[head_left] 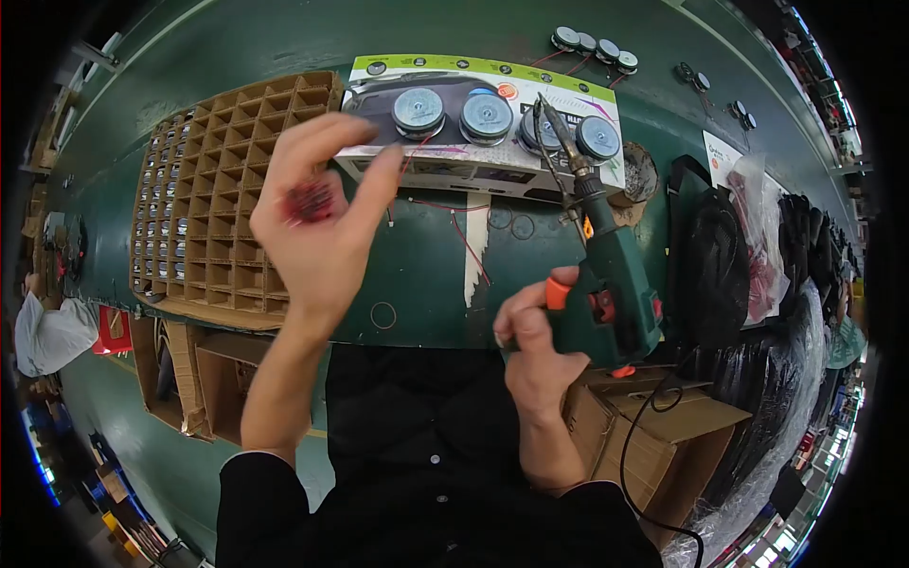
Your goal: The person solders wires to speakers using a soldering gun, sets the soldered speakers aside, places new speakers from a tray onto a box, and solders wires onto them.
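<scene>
In my left hand [317, 213] a small bundle of red and black wires [311, 199] sits against the palm under curled fingers. Its thumb and forefinger point toward a round speaker [418, 112], where a thin red wire [409, 163] hangs down. My right hand [538, 350] grips a green soldering gun [614, 284] with an orange trigger. The gun's metal tip [559, 123] points away from me, over the right pair of speakers. Another speaker [486, 118] is beside the first, all on a printed box [568, 80].
A divided cardboard tray [227, 189], partly filled with speakers, lies at left. Loose red wires [464, 241] and a thin ring [383, 315] are on the green table. More wired speakers [606, 49] sit at the back. A round container [636, 173] and black bag [710, 256] stand at right.
</scene>
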`<control>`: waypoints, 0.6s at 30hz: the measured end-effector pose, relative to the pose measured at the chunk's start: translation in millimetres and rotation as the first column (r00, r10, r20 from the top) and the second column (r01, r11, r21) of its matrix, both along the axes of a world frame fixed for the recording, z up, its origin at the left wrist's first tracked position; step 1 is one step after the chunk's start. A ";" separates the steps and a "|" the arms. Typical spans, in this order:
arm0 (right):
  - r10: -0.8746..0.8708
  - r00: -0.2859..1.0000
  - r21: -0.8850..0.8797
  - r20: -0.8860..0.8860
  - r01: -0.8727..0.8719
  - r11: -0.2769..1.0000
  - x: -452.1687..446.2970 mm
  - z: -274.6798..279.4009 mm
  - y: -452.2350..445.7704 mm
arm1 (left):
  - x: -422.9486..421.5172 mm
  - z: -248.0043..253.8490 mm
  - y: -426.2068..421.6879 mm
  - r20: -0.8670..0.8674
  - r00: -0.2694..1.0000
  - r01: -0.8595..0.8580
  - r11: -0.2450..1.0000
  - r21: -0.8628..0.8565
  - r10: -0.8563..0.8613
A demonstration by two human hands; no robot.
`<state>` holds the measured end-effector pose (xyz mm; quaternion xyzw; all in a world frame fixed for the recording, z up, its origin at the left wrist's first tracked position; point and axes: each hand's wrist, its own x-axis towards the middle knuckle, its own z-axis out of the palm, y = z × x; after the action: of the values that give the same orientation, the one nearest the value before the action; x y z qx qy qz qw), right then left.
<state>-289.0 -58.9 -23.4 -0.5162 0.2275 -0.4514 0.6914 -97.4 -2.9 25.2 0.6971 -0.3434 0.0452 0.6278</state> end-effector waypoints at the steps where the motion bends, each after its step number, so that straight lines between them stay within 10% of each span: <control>1: -0.021 1.000 0.052 -0.018 0.022 0.998 9.9 2.7 10.1 | -18.5 3.4 6.3 -0.294 0.942 0.075 0.956 -0.282 -0.161; 3: 0.112 0.992 0.025 -0.059 -0.111 0.994 30.4 16.7 17.1 | -51.4 16.8 3.0 -0.657 0.653 -0.058 0.840 -0.540 -0.378; 9: 0.104 0.968 -0.050 -0.227 -0.118 0.992 22.6 0.1 6.1 | -51.9 7.5 -2.8 -0.743 0.362 -0.066 0.780 -0.623 -0.563; 12: 0.020 0.926 -0.230 -0.378 -0.114 0.966 14.5 -9.1 -2.3 | -50.5 3.4 -5.2 -0.731 0.403 -0.055 0.783 -0.620 -0.551; 18: 0.163 0.968 0.003 -0.189 -0.165 0.986 9.0 19.1 -7.6 | -21.7 4.4 -2.5 -0.669 0.617 -0.149 0.774 -0.615 -0.413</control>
<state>-279.9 -66.4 -4.3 -0.5781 0.2455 -0.3432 0.6984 -119.1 -5.3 29.5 0.3713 -0.0579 -0.1994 0.9050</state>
